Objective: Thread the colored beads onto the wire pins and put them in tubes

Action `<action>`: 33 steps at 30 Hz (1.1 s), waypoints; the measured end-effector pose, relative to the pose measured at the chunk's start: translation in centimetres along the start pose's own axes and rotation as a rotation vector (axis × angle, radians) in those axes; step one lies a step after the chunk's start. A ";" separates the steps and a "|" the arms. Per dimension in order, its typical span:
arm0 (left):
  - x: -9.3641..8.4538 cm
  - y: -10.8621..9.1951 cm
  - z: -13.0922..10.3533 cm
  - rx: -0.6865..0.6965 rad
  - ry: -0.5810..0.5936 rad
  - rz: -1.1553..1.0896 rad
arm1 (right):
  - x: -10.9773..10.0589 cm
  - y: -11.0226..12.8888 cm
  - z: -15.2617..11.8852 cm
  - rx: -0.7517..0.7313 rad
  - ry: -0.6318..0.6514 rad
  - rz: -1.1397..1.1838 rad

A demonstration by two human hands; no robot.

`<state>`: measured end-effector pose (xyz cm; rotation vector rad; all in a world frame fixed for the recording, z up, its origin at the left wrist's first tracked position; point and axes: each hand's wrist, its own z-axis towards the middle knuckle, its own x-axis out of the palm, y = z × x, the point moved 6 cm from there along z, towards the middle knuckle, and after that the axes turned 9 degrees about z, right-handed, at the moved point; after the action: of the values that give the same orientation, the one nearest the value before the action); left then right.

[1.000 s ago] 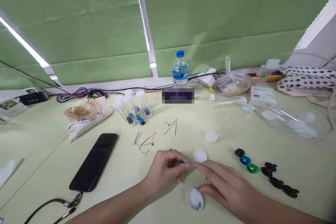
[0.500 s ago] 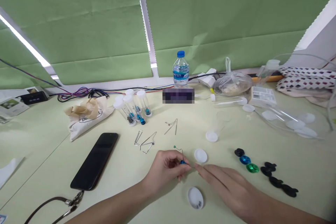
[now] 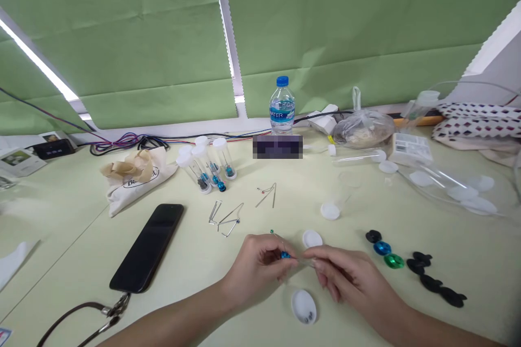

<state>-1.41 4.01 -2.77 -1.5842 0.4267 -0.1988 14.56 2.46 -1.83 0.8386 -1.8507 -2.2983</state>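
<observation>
My left hand point(image 3: 260, 263) pinches a small blue piece point(image 3: 285, 255) with a thin bent wire that ends in a green bead point(image 3: 272, 231). Facing it, my right hand point(image 3: 345, 276) has its thumb and forefinger closed on the end of a thin wire point(image 3: 305, 261) that runs between the two hands. Behind the fingers lies a white cap point(image 3: 312, 238). Nearer to me is a white cap point(image 3: 303, 306) with a few tiny dark bits in it. Bent wires point(image 3: 226, 219) lie beyond my left hand.
Capped clear tubes point(image 3: 220, 160) with blue parts stand at the back left, near a cloth bag point(image 3: 138, 184). A black phone point(image 3: 146, 249) lies left. Blue, green point(image 3: 394, 261) and black pieces lie right. A water bottle point(image 3: 282, 108) stands behind.
My right hand's fingers, stretched out flatter before, have curled into a pinch. The green-beaded wire in my left hand leans more to the left.
</observation>
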 end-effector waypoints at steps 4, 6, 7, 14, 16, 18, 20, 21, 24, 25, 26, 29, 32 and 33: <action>-0.3 0.6 0.2 -0.095 -0.026 -0.065 | -0.5 1.7 -0.2 -0.299 -0.054 -0.360; -0.3 0.9 0.3 -0.121 -0.021 -0.110 | -0.5 2.9 -0.7 -0.498 -0.069 -0.623; -0.3 1.0 0.4 -0.122 -0.013 -0.128 | -0.4 3.3 -0.9 -0.566 -0.072 -0.709; 0.1 1.3 0.3 -0.129 0.032 -0.135 | -0.2 4.3 -1.8 -0.652 0.022 -0.787; 0.2 1.1 0.2 -0.119 0.030 -0.127 | -0.1 3.7 -1.7 -0.574 0.015 -0.714; 0.3 1.0 0.2 -0.108 0.033 -0.115 | 0.0 3.1 -1.5 -0.493 0.003 -0.606; 0.3 0.8 0.1 -0.094 0.032 -0.092 | 0.1 2.6 -1.3 -0.409 -0.024 -0.465; 0.3 0.8 0.1 -0.087 0.031 -0.079 | 0.1 2.4 -1.2 -0.359 -0.034 -0.385; 0.2 0.7 0.1 -0.067 0.029 -0.035 | 0.2 1.4 -0.7 -0.152 -0.019 -0.143; 0.2 0.7 0.1 -0.063 0.029 -0.022 | 0.3 1.0 -0.6 -0.072 -0.006 -0.069; 0.2 0.7 0.1 -0.060 0.027 -0.011 | 0.4 0.5 -0.5 0.008 0.006 0.001; 0.2 0.7 0.0 -0.045 0.022 0.008 | 0.7 -0.4 -0.3 0.193 0.029 0.199; 0.4 0.6 -0.1 -0.035 0.028 0.017 | 1.1 -0.7 -0.1 0.259 0.057 0.288; 0.4 0.7 -0.1 -0.044 0.031 0.007 | 1.1 -0.7 0.0 0.257 0.064 0.271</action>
<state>-1.15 3.78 -3.48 -1.6246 0.4629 -0.2102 13.78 2.19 -2.86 0.6288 -2.1120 -1.8823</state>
